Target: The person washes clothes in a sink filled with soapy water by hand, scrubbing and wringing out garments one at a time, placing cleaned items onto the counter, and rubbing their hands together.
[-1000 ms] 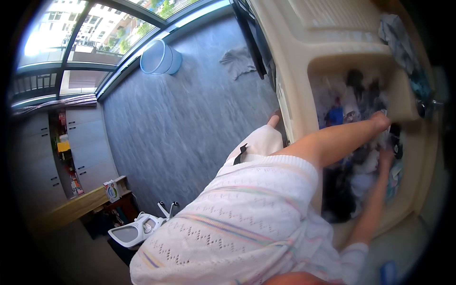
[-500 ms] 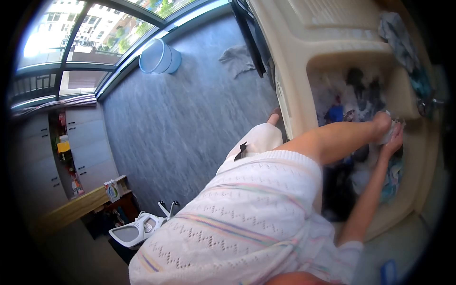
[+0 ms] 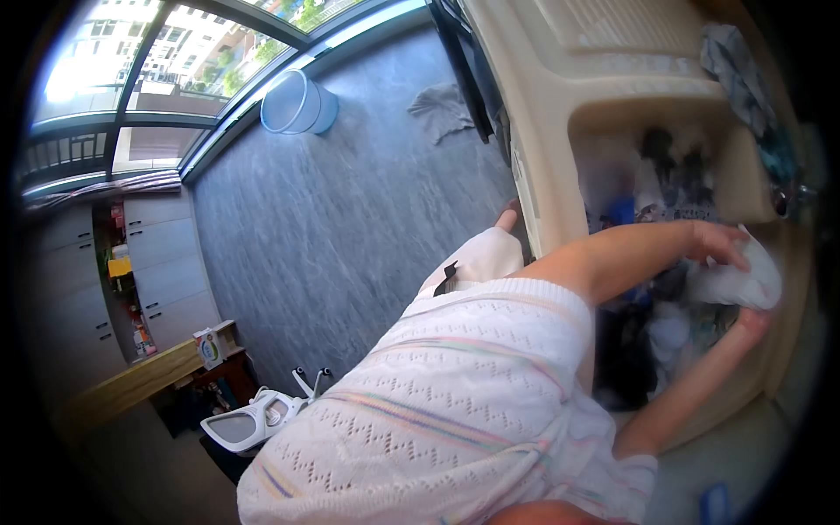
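Observation:
A wet white cloth (image 3: 744, 278) is stretched out between my two hands over the laundry sink (image 3: 584, 118). Its exact kind of garment does not show. My left hand (image 3: 722, 243) grips the cloth's upper side with bent fingers. At the lower edge my right hand (image 3: 754, 322) holds it, its fingers mostly covered by the fabric. Below lie soaking clothes in cloudy water: a blue piece (image 3: 621, 210), a dark piece (image 3: 656, 144) and a black piece (image 3: 619, 359).
A faucet (image 3: 787, 199) stands at the sink's far side. A grey cloth (image 3: 735, 74) hangs over the rim beside the ribbed washboard (image 3: 612, 22). On the floor are a blue bucket (image 3: 297, 103) and a grey rag (image 3: 442, 112). A white chair (image 3: 254, 424) stands behind me.
The white cloth was bunched between my close hands and is now spread wider. My right hand has moved away from me and down in the view, apart from the left.

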The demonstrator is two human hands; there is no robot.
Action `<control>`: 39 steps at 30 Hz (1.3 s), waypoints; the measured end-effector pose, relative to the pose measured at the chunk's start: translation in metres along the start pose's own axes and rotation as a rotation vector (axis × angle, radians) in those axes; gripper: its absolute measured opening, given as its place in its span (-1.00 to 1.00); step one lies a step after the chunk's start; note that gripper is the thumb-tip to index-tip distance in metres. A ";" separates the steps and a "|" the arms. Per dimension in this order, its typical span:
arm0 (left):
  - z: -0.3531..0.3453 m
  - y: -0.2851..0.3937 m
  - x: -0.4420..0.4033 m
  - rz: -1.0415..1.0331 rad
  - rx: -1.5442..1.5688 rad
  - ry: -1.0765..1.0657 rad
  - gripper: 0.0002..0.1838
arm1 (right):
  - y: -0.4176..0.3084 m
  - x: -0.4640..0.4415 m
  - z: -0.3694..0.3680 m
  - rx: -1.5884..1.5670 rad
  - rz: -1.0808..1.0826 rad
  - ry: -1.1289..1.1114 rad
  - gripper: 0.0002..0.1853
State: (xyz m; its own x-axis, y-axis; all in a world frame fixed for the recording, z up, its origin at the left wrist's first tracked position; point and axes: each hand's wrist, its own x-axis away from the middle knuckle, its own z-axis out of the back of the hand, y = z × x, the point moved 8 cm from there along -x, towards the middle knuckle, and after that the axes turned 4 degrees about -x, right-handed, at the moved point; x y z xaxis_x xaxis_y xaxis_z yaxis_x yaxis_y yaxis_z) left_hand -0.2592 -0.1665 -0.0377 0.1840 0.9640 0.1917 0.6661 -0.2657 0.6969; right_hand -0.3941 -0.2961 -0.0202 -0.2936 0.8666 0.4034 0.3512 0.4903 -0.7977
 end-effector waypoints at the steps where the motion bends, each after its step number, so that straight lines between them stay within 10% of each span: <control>1: -0.010 -0.005 -0.001 -0.005 -0.115 -0.054 -0.12 | -0.011 0.000 -0.003 -0.033 0.026 -0.035 -0.56; 8: -0.038 -0.058 -0.031 -0.173 -1.141 -0.152 -0.37 | -0.073 0.029 -0.013 -0.142 0.204 -0.146 -0.62; 14: -0.006 0.008 0.019 0.081 -1.101 0.063 -0.59 | -0.081 0.044 0.001 0.066 0.701 0.035 -0.68; 15: 0.011 0.012 0.006 0.026 -1.020 0.043 -0.64 | -0.065 0.026 0.018 0.404 0.632 0.353 -0.68; 17: 0.029 0.024 -0.012 -0.004 -1.078 -0.006 -0.69 | -0.032 0.016 -0.009 1.532 0.690 0.181 -0.52; 19: 0.025 0.019 -0.021 0.055 -1.362 -0.057 -0.71 | 0.004 0.052 -0.078 1.326 0.963 -0.406 -0.40; 24: 0.012 0.029 0.017 -0.009 -1.433 -0.090 -0.48 | 0.092 0.086 -0.089 1.120 0.242 -0.747 -0.39; 27: 0.017 0.059 0.016 -0.256 -1.285 0.213 -0.46 | 0.070 0.075 -0.062 1.005 -0.047 -0.453 -0.46; 31: 0.070 0.065 0.018 -0.327 -0.944 0.619 -0.59 | 0.021 0.019 0.004 1.093 0.239 -0.060 -0.58; 32: 0.079 0.063 0.019 -0.273 -1.061 0.686 -0.63 | 0.026 0.023 0.000 1.370 0.621 -0.035 -0.62; 39: 0.076 -0.008 0.011 0.246 -0.455 0.368 -0.54 | 0.128 0.008 0.032 1.926 0.080 0.024 -0.71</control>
State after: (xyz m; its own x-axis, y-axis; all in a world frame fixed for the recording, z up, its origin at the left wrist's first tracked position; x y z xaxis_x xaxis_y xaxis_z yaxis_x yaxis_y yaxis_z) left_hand -0.2074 -0.1539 -0.0934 -0.0221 0.8336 0.5520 0.2475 -0.5304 0.8108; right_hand -0.3797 -0.2295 -0.1339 -0.3127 0.8876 0.3382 -0.9490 -0.2770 -0.1505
